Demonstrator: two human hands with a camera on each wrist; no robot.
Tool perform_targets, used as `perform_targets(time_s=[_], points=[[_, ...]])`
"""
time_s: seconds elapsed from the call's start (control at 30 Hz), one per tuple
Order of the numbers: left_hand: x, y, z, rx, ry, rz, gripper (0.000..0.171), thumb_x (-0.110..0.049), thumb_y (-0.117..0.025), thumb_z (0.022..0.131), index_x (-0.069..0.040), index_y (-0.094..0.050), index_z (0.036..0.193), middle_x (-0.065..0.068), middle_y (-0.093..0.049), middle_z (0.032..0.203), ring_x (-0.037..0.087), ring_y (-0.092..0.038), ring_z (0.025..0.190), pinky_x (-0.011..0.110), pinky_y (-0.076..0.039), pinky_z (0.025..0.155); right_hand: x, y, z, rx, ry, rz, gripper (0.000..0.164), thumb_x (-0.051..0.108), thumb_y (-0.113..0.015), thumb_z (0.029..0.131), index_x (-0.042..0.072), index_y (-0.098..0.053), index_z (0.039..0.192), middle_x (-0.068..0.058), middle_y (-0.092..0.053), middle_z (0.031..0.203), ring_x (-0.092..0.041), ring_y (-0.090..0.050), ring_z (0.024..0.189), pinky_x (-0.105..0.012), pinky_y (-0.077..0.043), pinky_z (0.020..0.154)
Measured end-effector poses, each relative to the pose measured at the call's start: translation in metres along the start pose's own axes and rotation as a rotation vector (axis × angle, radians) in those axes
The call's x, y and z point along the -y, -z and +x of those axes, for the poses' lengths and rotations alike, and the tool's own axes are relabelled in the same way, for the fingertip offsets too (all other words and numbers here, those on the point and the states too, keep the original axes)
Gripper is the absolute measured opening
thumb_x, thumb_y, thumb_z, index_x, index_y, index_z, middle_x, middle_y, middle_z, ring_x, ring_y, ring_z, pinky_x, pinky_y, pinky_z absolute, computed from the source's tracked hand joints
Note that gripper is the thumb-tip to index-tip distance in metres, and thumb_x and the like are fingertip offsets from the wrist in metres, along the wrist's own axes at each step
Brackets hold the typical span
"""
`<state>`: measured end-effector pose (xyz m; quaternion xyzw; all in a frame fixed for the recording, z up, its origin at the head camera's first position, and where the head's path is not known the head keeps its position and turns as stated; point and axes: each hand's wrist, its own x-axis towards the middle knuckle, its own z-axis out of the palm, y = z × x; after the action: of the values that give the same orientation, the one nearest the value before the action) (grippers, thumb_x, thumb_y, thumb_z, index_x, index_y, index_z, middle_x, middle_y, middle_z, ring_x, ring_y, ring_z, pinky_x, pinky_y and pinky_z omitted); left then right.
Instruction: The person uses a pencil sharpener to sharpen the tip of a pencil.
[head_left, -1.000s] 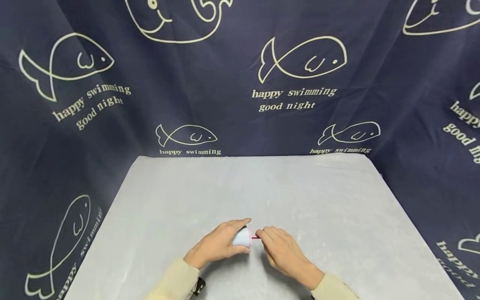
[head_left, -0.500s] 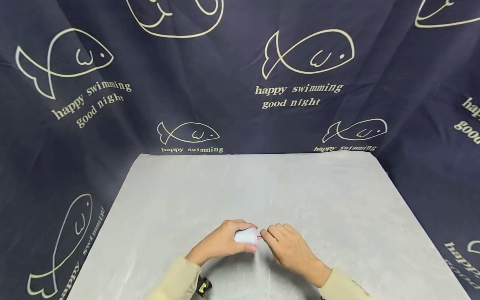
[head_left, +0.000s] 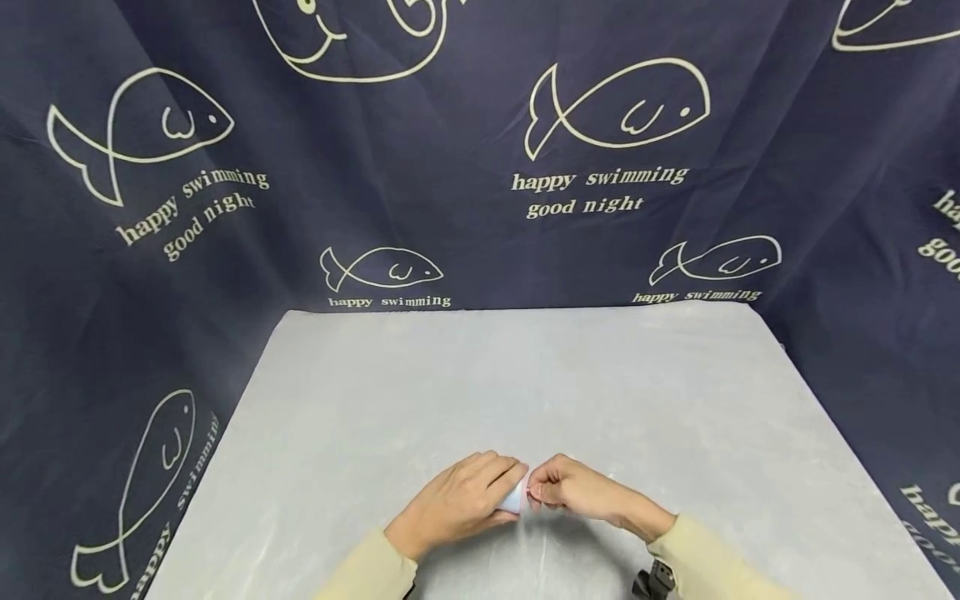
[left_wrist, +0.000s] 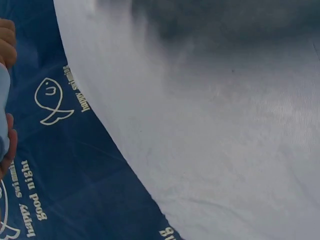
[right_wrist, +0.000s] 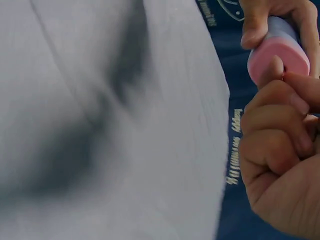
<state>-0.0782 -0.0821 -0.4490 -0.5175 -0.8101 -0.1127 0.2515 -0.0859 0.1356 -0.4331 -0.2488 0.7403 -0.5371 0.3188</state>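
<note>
In the head view my left hand (head_left: 461, 500) grips a light-blue, rounded pencil sharpener (head_left: 512, 500), its pink end turned toward my right hand (head_left: 570, 490). The right wrist view shows the pink end face (right_wrist: 270, 55) with a small dark hole in it. Right at that hole, the thumb and forefinger of my right hand (right_wrist: 280, 135) pinch a thin red pencil (right_wrist: 284, 76), mostly covered by the fingers. My other right fingers are curled into the palm. Only a strip of the blue sharpener (left_wrist: 4, 95) and some fingertips (left_wrist: 7, 42) show at the left wrist view's edge.
Both hands are over the near part of a table with a pale grey cover (head_left: 525, 383). Dark blue curtains (head_left: 480, 208) with fish drawings and lettering hang behind it and at both sides. A dark band (head_left: 654, 581) sits at the right sleeve.
The right hand has turned over at the wrist and drawn close to the pink end, so less of the pencil shows. The left hand has rolled over the sharpener and shifted slightly right.
</note>
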Motion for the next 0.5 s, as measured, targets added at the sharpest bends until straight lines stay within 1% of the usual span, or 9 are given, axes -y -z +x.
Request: perform_targets(time_s=[0.07, 0.1, 0.2, 0.3, 0.33, 0.4, 0.47, 0.5], points=[[0.000, -0.002, 0.001, 0.010, 0.025, -0.014, 0.056, -0.039, -0.079, 0.074, -0.005, -0.060, 0.114, -0.001, -0.061, 0.104, 0.010, -0.059, 0.089, 0.022, -0.050, 0.081, 0.001, 0.001, -0.001, -0.032, 0.023, -0.106, 0.023, 0.007, -0.049, 0.092, -0.006, -0.059, 0.075, 0.010, -0.035, 0.055, 0.001, -0.027, 0.047, -0.018, -0.023, 0.044], [0.001, -0.002, 0.001, 0.025, 0.037, -0.018, 0.056, -0.040, -0.079, 0.073, -0.006, -0.060, 0.115, -0.001, -0.062, 0.103, 0.010, -0.059, 0.089, 0.022, -0.050, 0.082, 0.000, 0.000, -0.003, -0.058, 0.034, -0.167, 0.023, 0.008, -0.049, 0.093, -0.002, -0.061, 0.076, 0.011, -0.036, 0.056, 0.001, -0.028, 0.048, -0.018, -0.024, 0.045], [0.000, -0.002, 0.002, 0.099, 0.063, -0.026, 0.057, -0.041, -0.079, 0.074, -0.007, -0.061, 0.115, -0.002, -0.062, 0.103, 0.010, -0.060, 0.090, 0.021, -0.050, 0.082, -0.004, -0.005, -0.008, -0.133, 0.040, -0.318, 0.024, 0.014, -0.048, 0.097, 0.009, -0.064, 0.080, 0.013, -0.038, 0.058, 0.002, -0.031, 0.048, -0.017, -0.029, 0.046], [-0.002, -0.001, 0.005, 0.181, 0.075, -0.010, 0.057, -0.044, -0.076, 0.077, -0.008, -0.061, 0.118, -0.002, -0.061, 0.104, 0.009, -0.060, 0.092, 0.020, -0.050, 0.082, -0.011, -0.011, -0.012, -0.202, 0.045, -0.395, 0.022, 0.018, -0.047, 0.099, 0.012, -0.064, 0.086, 0.012, -0.041, 0.059, 0.003, -0.032, 0.048, -0.017, -0.032, 0.047], [-0.003, -0.001, 0.006, 0.198, 0.082, -0.017, 0.056, -0.044, -0.075, 0.078, -0.008, -0.060, 0.118, -0.002, -0.061, 0.104, 0.009, -0.060, 0.093, 0.020, -0.050, 0.082, -0.013, -0.013, -0.014, -0.232, 0.052, -0.417, 0.021, 0.019, -0.047, 0.100, 0.012, -0.063, 0.088, 0.012, -0.042, 0.061, 0.003, -0.033, 0.050, -0.017, -0.033, 0.047], [-0.005, -0.001, 0.008, 0.211, 0.101, -0.035, 0.056, -0.043, -0.075, 0.079, -0.007, -0.061, 0.119, -0.001, -0.061, 0.104, 0.010, -0.060, 0.094, 0.020, -0.050, 0.082, -0.017, -0.016, -0.018, -0.304, 0.087, -0.463, 0.015, 0.019, -0.050, 0.099, 0.012, -0.062, 0.092, 0.012, -0.045, 0.065, 0.004, -0.036, 0.053, -0.017, -0.036, 0.048], [-0.005, 0.000, 0.010, 0.204, 0.131, -0.062, 0.055, -0.041, -0.075, 0.079, -0.007, -0.061, 0.120, -0.001, -0.062, 0.105, 0.010, -0.061, 0.094, 0.020, -0.050, 0.082, -0.019, -0.018, -0.020, -0.397, 0.157, -0.543, 0.006, 0.016, -0.055, 0.096, 0.013, -0.060, 0.094, 0.013, -0.050, 0.071, 0.005, -0.042, 0.058, -0.017, -0.040, 0.051], [-0.004, 0.001, 0.012, 0.195, 0.149, -0.080, 0.055, -0.040, -0.075, 0.079, -0.006, -0.061, 0.120, 0.000, -0.062, 0.106, 0.011, -0.061, 0.095, 0.021, -0.050, 0.083, -0.020, -0.018, -0.020, -0.448, 0.206, -0.588, 0.002, 0.013, -0.058, 0.094, 0.013, -0.059, 0.095, 0.012, -0.052, 0.074, 0.005, -0.045, 0.062, -0.018, -0.042, 0.054]])
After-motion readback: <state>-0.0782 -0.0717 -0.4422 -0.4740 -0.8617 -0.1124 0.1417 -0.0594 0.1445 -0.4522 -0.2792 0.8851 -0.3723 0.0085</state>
